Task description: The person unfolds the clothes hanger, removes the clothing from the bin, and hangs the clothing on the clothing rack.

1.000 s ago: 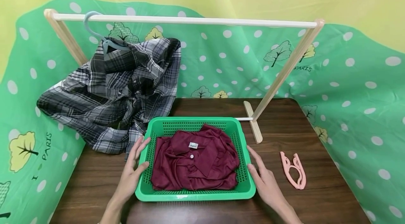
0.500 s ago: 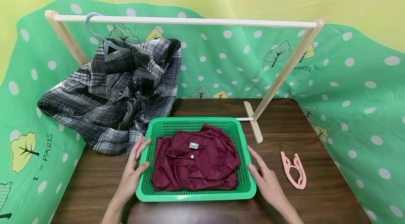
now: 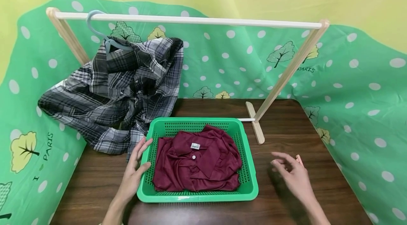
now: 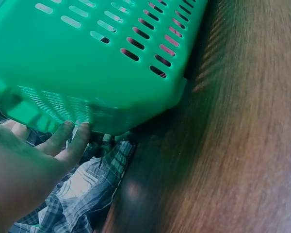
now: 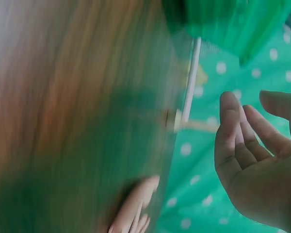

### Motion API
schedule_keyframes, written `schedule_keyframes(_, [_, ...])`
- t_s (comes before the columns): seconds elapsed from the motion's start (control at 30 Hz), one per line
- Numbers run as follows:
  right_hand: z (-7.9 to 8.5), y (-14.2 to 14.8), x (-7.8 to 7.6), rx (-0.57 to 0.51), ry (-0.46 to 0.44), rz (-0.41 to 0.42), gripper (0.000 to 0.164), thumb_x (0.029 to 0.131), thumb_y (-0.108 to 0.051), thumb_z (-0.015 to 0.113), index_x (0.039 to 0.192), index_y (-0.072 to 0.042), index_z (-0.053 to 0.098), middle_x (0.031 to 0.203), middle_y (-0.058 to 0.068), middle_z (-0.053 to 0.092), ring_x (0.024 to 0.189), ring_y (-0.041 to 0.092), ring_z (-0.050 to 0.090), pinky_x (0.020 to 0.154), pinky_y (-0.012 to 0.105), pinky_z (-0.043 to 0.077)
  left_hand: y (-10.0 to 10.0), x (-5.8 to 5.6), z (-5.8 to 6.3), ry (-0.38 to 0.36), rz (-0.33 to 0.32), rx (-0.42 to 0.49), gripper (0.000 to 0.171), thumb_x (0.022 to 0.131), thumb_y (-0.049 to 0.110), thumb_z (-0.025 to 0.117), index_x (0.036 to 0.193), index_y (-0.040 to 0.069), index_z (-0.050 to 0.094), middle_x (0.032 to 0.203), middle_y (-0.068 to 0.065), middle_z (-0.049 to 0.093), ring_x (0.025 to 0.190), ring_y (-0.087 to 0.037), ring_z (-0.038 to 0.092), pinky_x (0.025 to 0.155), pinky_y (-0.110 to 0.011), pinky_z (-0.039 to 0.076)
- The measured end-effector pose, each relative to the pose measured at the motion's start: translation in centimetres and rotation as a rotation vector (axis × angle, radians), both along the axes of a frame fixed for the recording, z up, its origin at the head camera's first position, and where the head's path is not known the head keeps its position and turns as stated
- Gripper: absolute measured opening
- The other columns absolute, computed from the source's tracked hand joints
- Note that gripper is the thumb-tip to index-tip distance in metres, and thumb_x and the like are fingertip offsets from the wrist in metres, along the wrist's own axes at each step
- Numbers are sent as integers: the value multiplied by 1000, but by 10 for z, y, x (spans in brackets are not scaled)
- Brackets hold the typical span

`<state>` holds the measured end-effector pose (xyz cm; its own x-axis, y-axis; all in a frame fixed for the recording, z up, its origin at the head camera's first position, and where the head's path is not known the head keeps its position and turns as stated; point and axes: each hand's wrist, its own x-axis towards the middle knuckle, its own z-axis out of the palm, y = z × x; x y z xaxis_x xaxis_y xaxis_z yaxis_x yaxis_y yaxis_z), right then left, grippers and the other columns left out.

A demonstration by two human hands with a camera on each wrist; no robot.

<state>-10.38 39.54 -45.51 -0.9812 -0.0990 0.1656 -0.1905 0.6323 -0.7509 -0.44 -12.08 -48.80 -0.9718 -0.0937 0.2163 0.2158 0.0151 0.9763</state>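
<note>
A green plastic basket (image 3: pixel 197 197) stands on the dark wooden table with a folded maroon shirt (image 3: pixel 198 172) inside, its collar and one button showing. My left hand (image 3: pixel 131 173) rests along the basket's left side, fingers extended, thumb at the rim; the left wrist view has its fingertips against the slotted outer wall (image 4: pixel 121 109). Off the basket's right side, my right hand (image 3: pixel 294 177) hovers above the table with loosely bent fingers and holds nothing. It covers most of a pink folding clothes hanger (image 3: pixel 299 160), which shows better in the right wrist view as a pink hanger (image 5: pixel 136 206), blurred.
Behind the basket stands a wooden garment rack with a white rail (image 3: pixel 206 19). From its left end, a black-and-grey plaid shirt (image 3: pixel 121 87) hangs on a blue hanger (image 3: pixel 90 27), its hem reaching the table. The rack's right foot (image 3: pixel 256 126) stands behind the basket's right corner.
My right hand has left the basket's right side and moved right, over the pink hanger. The left hand and the basket have stayed in place.
</note>
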Motion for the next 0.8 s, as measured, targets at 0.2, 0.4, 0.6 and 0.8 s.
schedule_keyframes(0.2, [2,39,-10,1,-136,-174,37,105,-15,80,138,-1,73,95,-12,77,78,2,73,62,21,58,0,-1,0,-8,9,5,76,108,-12,52,176,2,19,174,-1,45,162,0,27,120,-12,23])
schedule_keyframes(0.4, [-7,71,-16,59,-131,-255,40,103,-13,83,138,2,72,93,-22,74,80,-8,65,67,13,53,0,-1,-1,-4,13,5,76,107,-12,52,175,1,20,174,-3,45,163,0,25,120,-13,22])
schedule_keyframes(0.6, [-18,93,-18,60,-99,-320,41,96,-7,87,133,5,72,86,-29,70,77,-10,61,67,8,48,0,-2,-2,1,9,9,76,107,-13,52,175,1,20,174,-6,45,162,-1,28,120,-13,23])
schedule_keyframes(0.8, [-26,109,-22,144,-159,-351,49,97,-11,88,141,1,68,88,-25,68,77,-12,54,63,14,45,-1,-2,-2,0,13,10,76,107,-13,52,174,-2,19,174,-5,45,161,0,29,120,-13,23])
